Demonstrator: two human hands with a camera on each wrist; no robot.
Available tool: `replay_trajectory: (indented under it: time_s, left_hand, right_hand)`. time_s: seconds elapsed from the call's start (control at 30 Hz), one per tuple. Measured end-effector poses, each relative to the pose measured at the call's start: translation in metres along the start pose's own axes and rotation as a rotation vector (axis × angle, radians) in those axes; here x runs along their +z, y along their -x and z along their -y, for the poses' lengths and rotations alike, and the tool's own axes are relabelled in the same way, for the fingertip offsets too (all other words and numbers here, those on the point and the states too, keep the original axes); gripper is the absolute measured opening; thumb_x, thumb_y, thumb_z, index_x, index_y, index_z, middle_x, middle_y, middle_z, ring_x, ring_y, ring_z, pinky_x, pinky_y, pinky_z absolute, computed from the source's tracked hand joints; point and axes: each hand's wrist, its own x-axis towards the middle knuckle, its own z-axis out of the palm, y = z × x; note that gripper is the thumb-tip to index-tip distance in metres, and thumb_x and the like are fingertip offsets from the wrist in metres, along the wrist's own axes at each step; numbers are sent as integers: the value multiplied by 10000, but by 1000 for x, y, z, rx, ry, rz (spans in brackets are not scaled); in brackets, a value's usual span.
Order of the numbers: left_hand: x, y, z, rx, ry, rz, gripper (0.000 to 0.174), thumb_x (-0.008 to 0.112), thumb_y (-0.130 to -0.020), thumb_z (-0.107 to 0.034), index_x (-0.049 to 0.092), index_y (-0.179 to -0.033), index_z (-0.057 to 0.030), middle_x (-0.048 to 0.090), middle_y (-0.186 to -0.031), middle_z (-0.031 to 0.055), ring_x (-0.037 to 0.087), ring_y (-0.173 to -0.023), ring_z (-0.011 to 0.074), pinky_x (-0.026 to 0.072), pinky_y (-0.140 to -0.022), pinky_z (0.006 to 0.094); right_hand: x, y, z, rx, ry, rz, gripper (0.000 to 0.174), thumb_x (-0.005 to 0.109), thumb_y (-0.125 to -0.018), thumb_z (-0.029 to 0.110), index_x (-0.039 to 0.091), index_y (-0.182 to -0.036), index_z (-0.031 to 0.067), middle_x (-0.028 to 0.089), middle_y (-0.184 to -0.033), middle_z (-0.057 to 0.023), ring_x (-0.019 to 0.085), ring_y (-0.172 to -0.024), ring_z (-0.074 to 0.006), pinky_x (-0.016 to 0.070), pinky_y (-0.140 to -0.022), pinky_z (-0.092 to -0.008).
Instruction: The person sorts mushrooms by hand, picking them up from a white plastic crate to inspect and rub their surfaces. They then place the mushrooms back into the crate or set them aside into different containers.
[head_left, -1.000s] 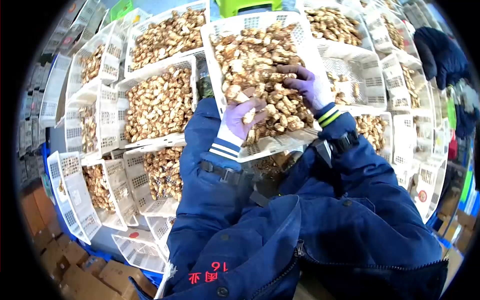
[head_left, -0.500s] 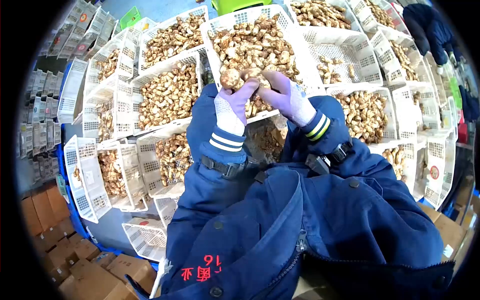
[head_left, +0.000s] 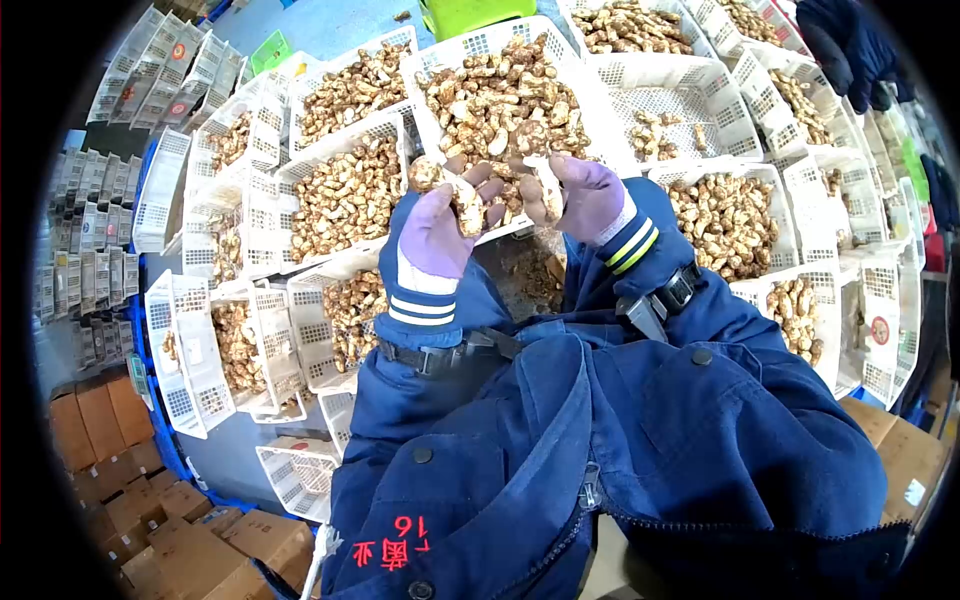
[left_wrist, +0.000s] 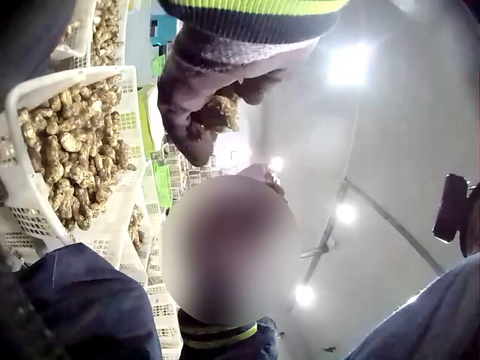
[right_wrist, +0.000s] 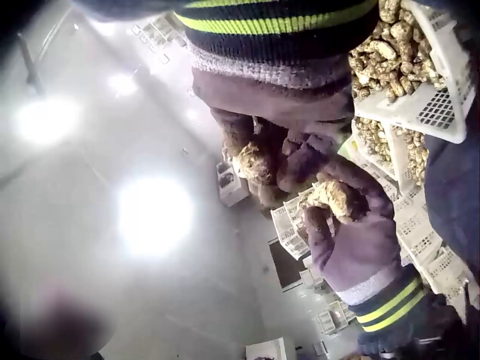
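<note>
Both hands wear purple gloves and are held over the front edge of a white slotted crate [head_left: 600, 120] filled with brown-and-white mushrooms [head_left: 505, 95]. In the head view my left hand [head_left: 435, 235] grips a pale, thick-stemmed mushroom [head_left: 467, 207]; a brown rounded cap [head_left: 425, 175] sticks out past the thumb side. My right hand [head_left: 592, 200] pinches another mushroom [head_left: 547, 188] upright between thumb and fingers. A gap separates the hands. The right wrist view shows a mushroom [right_wrist: 330, 199] in the left hand too. A blurred patch hides part of the left wrist view.
More crates of mushrooms [head_left: 345, 205] flank the front one on both sides. A crate at right [head_left: 700, 100] holds only several pieces. Stacked cardboard boxes [head_left: 190, 550] stand at lower left. Another person's dark sleeve [head_left: 850, 45] shows at upper right.
The hands came up out of the crate's heap and met at its front edge with mushrooms. They have since drawn apart, each holding mushroom pieces.
</note>
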Motion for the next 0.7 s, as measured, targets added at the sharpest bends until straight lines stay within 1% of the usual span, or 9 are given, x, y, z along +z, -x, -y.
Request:
replay_trajectory:
  time_s: [0.07, 0.13, 0.27, 0.43, 0.5, 0.53, 0.6, 0.63, 0.7]
  left_hand:
    - [7, 2, 2, 31, -140, -84, 473, 462, -958, -285, 399, -1333, -3, 489, -1312, 168, 531, -1190, 323, 477, -944, 457]
    - [-29, 0, 6, 334, -1029, 52, 412, 502, -944, -196, 440, -1299, 3, 524, -1261, 169, 583, -1115, 296, 522, -880, 422]
    - [15, 7, 1, 280, -678, -62, 300, 574, -843, 89, 573, -1137, 29, 613, -1048, 147, 654, -967, 241, 570, -765, 317]
    - [16, 11, 0, 366, -697, -86, 285, 646, -787, 64, 615, -1069, 33, 643, -984, 150, 650, -870, 231, 535, -736, 329]
    - [10, 5, 2, 303, -517, -183, 288, 659, -791, 35, 612, -1075, 38, 648, -984, 140, 647, -864, 217, 527, -755, 312]
    - [7, 2, 4, 240, -361, -249, 292, 665, -793, 21, 609, -1079, 43, 651, -985, 134, 646, -863, 209, 524, -765, 302]
    - [-6, -1, 11, 339, -658, -334, 364, 680, -825, -103, 547, -1111, 79, 647, -994, 146, 633, -866, 191, 509, -753, 269]
    - [-10, -5, 14, 390, -807, -376, 424, 687, -841, -166, 516, -1128, 97, 646, -998, 152, 626, -868, 181, 502, -747, 253]
    - [6, -17, 15, 321, -607, -495, 497, 774, -763, -150, 519, -1113, 92, 612, -917, 105, 604, -798, 156, 492, -668, 250]
  right_hand:
    - [-5, 2, 0, 35, -104, 32, 426, 487, -952, 188, 445, -1339, 13, 572, -1239, -135, 618, -979, -211, 513, -849, -376]
    - [1, 2, 3, 68, -46, 61, 427, 473, -946, 207, 454, -1306, -21, 599, -1165, -164, 623, -957, -238, 515, -835, -376]
    - [-14, 0, 4, 76, 129, 71, 465, 457, -937, 223, 427, -1333, -19, 606, -1162, -183, 631, -940, -262, 504, -846, -374]
    - [2, -2, -5, -31, 332, -68, 341, 492, -906, 218, 558, -1155, -6, 634, -921, -128, 622, -788, -201, 507, -652, -298]
    - [2, -5, -4, -113, 969, 24, 346, 484, -908, 236, 562, -1142, -7, 630, -880, -98, 612, -739, -185, 488, -615, -269]
    - [3, -5, -10, -131, 992, -21, 329, 506, -899, 221, 564, -1136, 1, 632, -874, -78, 613, -735, -169, 485, -616, -259]
    - [16, -6, -21, -165, 1034, -112, 302, 549, -879, 193, 568, -1124, 17, 637, -863, -39, 617, -726, -137, 478, -618, -239]
    - [29, -6, -33, -96, 719, -317, 301, 581, -866, 173, 567, -1129, 26, 637, -869, -33, 622, -749, -126, 486, -628, -240]
    - [36, -7, -40, -30, 624, -308, 362, 634, -844, 175, 539, -1144, -5, 637, -870, -43, 630, -754, -124, 500, -639, -256]
